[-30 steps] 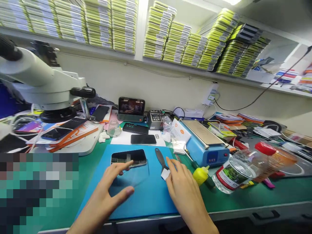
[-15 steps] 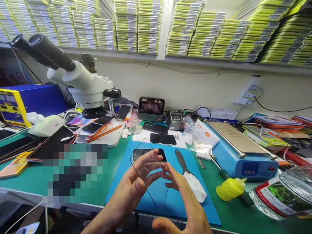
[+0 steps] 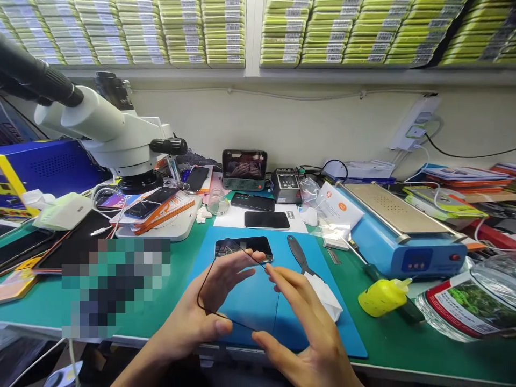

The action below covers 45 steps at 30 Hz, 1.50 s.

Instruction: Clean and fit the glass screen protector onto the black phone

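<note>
A thin clear glass panel with a narrow dark rim (image 3: pixel 245 298), like a phone screen glass, is held tilted above the blue mat (image 3: pixel 346 341). My left hand (image 3: pixel 197 306) grips it by the left side, its thumb at the near rim and fingers toward the far rim. On the opposite side my right hand (image 3: pixel 314 322) pinches it by the edges between thumb and fingertips. Through the panel the mat shows. Just beyond the hands, a dark-screened phone (image 3: pixel 244 247) lies flat on the mat. To the right are a black-handled brush (image 3: pixel 298 252) and a folded white cloth (image 3: pixel 324 295).
A microscope (image 3: pixel 121 134) stands at the left. Behind the mat lie another phone (image 3: pixel 266 219) and a small display (image 3: pixel 244 169). A blue heating plate (image 3: pixel 403 242), yellow bottle (image 3: pixel 382 298) and clear jar (image 3: pixel 471 301) occupy the right side.
The panel has been turned from a steep, corner-up tilt to a flatter one. My right thumb has risen to its near edge, and the fingers have shifted along the rim. The camera view moved slightly.
</note>
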Available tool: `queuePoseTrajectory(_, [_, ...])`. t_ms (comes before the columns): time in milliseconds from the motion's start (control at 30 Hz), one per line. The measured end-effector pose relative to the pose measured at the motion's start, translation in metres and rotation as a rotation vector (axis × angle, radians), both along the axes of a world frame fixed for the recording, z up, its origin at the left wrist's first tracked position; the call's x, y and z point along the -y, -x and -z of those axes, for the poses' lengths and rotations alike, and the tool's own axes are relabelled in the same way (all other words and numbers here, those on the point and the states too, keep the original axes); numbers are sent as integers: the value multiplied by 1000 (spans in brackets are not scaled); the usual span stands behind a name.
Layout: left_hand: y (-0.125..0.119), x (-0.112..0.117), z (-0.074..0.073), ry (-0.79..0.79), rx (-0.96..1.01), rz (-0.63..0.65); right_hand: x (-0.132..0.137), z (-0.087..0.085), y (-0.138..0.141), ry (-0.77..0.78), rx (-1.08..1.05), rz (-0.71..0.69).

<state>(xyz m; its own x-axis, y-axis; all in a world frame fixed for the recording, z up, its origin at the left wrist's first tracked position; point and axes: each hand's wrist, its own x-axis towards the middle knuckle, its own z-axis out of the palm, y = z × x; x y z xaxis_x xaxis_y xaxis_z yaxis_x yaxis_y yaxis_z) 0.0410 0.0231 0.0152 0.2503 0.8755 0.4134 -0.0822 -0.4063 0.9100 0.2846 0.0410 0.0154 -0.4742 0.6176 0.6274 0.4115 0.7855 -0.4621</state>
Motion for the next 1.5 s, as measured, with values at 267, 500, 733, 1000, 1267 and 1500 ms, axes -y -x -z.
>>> queuePoseTrajectory(267, [53, -29, 4, 63, -690, -369, -16, 14, -5, -20, -13, 200])
queuePoseTrajectory(500, [68, -55, 20, 44, -941, -409, -13, 19, -6, 46, -24, 155])
queuePoseTrajectory(733, [66, -29, 11, 32, -962, -400, -12, 17, -7, 74, 4, 112])
queuePoseTrajectory(1000, [75, 12, 16, 138, -869, -350, -18, 8, -14, 182, 129, -23])
queuePoseTrajectory(1267, [87, 22, 18, 175, -784, -312, -49, 2, -8, 168, 262, -87])
queuePoseTrajectory(1500, [88, 24, 18, 180, -772, -328, -49, 10, -6, 122, 337, -71])
